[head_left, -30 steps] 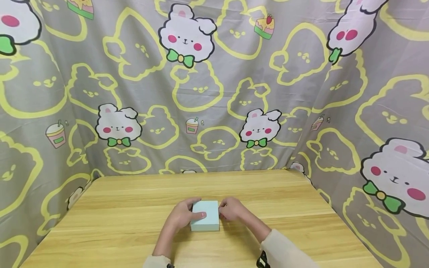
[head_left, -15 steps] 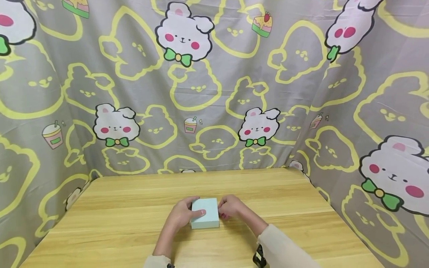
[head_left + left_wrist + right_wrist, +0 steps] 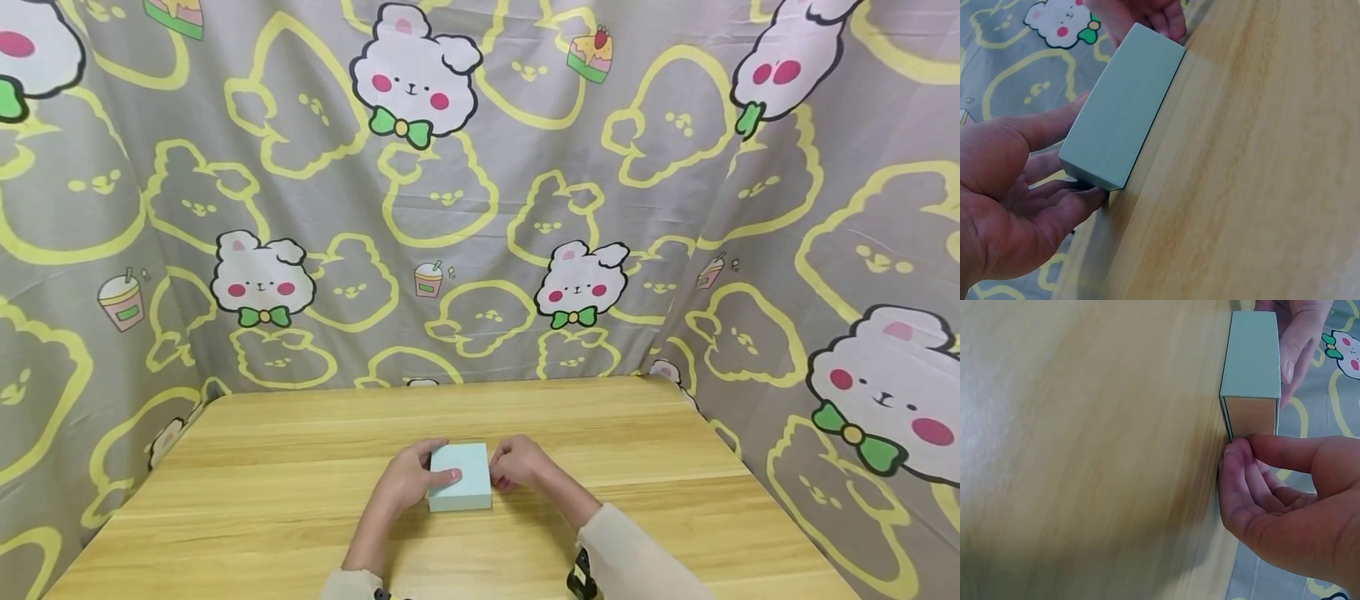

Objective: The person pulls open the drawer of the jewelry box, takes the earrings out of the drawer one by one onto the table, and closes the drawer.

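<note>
A small mint-green box (image 3: 461,479) lies on the wooden table (image 3: 300,467) near its front middle. My left hand (image 3: 420,481) holds the box's left side, thumb laid on the lid and fingers against the side wall. In the left wrist view the box (image 3: 1124,106) sits between thumb and fingers of that hand (image 3: 1054,182). My right hand (image 3: 504,471) is at the box's right end with fingers curled. The right wrist view shows its thumb and fingertip (image 3: 1241,445) pinching the lower edge of the beige end face (image 3: 1249,415).
A grey cloth (image 3: 480,208) printed with rabbits and yellow outlines hangs behind the table and along both sides, close to its edges. Bare wood stretches left, right and behind the box.
Both hands and the box stay where they were; only the head view shifts slightly.
</note>
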Demonstrator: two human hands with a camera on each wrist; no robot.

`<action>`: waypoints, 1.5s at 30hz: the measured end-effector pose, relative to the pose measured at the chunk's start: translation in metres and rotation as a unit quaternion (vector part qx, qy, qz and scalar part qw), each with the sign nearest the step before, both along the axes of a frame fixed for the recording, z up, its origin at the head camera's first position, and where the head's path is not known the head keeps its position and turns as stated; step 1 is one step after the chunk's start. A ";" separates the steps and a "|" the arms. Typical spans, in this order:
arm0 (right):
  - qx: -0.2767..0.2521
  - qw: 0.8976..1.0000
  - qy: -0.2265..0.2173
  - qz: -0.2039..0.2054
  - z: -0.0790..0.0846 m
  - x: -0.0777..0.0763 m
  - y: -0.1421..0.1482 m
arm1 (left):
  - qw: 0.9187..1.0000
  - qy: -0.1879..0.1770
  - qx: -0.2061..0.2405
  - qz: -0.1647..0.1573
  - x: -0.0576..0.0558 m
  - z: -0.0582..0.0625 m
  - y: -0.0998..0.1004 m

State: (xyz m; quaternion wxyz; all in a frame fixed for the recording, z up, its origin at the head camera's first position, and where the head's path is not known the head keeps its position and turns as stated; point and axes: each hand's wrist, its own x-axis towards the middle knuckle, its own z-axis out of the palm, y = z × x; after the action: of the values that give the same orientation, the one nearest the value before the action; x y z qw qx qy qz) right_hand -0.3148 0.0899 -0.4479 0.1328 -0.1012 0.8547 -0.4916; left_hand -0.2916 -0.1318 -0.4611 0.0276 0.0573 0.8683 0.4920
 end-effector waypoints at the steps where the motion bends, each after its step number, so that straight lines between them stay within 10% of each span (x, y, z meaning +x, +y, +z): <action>1: 0.000 1.000 0.000 0.000 0.000 0.000 0.000 | 1.000 0.000 -0.001 0.001 0.000 0.000 0.000; 45: 0.021 0.999 0.012 -0.048 0.001 -0.003 0.052 | 1.000 0.003 0.018 -0.008 0.004 0.001 -0.001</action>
State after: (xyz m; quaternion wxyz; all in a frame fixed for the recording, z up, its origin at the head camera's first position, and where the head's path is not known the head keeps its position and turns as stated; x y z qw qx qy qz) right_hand -0.3181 0.1420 -0.4465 0.1012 -0.0631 0.8703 -0.4779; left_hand -0.2875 -0.1328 -0.4601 0.0277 0.0666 0.8588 0.5072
